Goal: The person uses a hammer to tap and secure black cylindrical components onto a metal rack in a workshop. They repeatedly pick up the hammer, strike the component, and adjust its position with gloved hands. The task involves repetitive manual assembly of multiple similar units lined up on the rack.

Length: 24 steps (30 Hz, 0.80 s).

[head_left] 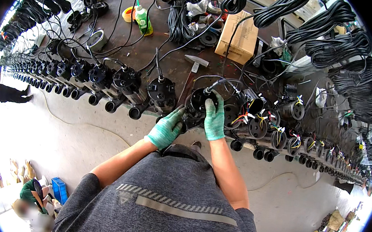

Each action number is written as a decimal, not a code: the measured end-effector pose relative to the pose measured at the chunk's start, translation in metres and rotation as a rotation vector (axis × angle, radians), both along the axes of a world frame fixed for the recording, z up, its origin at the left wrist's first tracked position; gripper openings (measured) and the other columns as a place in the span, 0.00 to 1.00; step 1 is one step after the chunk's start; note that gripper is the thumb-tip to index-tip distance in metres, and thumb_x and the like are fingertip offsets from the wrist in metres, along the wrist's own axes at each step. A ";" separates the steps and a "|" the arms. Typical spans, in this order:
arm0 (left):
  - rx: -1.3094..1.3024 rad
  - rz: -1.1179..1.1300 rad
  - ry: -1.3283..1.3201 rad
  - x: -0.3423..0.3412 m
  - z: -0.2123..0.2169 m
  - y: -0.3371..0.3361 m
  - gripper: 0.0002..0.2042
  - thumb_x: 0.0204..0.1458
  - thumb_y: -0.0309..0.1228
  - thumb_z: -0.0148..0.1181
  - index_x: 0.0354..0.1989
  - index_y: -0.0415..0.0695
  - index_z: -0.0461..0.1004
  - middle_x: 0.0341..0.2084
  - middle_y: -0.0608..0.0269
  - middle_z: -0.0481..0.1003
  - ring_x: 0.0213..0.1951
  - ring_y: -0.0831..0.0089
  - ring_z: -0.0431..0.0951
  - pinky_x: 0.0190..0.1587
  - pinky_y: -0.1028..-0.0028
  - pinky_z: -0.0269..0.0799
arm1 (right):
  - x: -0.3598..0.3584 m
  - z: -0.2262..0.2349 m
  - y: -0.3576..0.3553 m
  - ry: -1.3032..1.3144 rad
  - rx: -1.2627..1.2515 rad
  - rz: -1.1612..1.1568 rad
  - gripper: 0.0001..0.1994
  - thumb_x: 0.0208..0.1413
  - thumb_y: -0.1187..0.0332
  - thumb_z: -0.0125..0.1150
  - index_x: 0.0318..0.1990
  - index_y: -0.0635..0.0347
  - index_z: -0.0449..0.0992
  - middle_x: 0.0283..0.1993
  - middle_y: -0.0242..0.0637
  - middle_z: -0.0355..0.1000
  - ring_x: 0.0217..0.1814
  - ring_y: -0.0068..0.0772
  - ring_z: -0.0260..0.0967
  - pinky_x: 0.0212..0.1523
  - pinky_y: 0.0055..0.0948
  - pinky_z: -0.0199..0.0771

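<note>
A black pump housing (198, 103) stands at the near edge of the workbench, with a black cable running up from its top. My left hand (166, 129), in a green glove, presses against its lower left side. My right hand (215, 117), also gloved in green, grips its top right rim beside the cable. To the left stands a row of closed black pump units (126, 80). To the right stand open housings with coloured wires (264, 120) sticking out.
On the dark workbench (156, 50) lie a hammer (193, 67), a cardboard box (238, 36), a green bottle (142, 19), a tape roll (127, 14) and a tangle of cables. Coiled black cables (340, 46) hang along the back. Another person (2, 92) stands far left.
</note>
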<state>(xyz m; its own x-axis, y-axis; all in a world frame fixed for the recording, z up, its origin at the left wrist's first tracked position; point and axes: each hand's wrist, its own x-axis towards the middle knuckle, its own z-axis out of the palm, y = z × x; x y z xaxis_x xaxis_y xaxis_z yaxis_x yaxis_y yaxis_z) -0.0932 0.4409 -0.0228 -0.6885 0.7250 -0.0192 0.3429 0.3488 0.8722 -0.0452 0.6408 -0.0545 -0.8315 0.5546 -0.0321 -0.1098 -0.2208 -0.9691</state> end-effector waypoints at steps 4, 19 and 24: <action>0.124 0.092 -0.185 -0.001 -0.014 0.000 0.30 0.58 0.20 0.55 0.71 0.36 0.61 0.65 0.42 0.70 0.64 0.53 0.74 0.64 0.64 0.69 | -0.004 -0.002 -0.002 0.028 0.181 0.076 0.24 0.68 0.60 0.59 0.67 0.58 0.63 0.59 0.36 0.67 0.58 0.27 0.66 0.62 0.30 0.69; 0.223 -0.135 -0.412 -0.044 0.004 0.056 0.55 0.46 0.13 0.69 0.78 0.57 0.37 0.68 0.57 0.61 0.67 0.65 0.66 0.70 0.63 0.66 | 0.000 0.010 0.000 -0.105 -0.039 0.117 0.27 0.69 0.58 0.59 0.70 0.55 0.60 0.62 0.37 0.68 0.60 0.29 0.67 0.64 0.30 0.68; 0.243 -0.060 -0.528 -0.039 -0.007 0.060 0.55 0.43 0.09 0.69 0.76 0.57 0.41 0.67 0.60 0.63 0.65 0.68 0.68 0.68 0.64 0.68 | 0.013 -0.007 -0.008 -0.065 0.031 0.045 0.32 0.70 0.58 0.57 0.73 0.64 0.54 0.63 0.42 0.69 0.63 0.36 0.67 0.67 0.31 0.65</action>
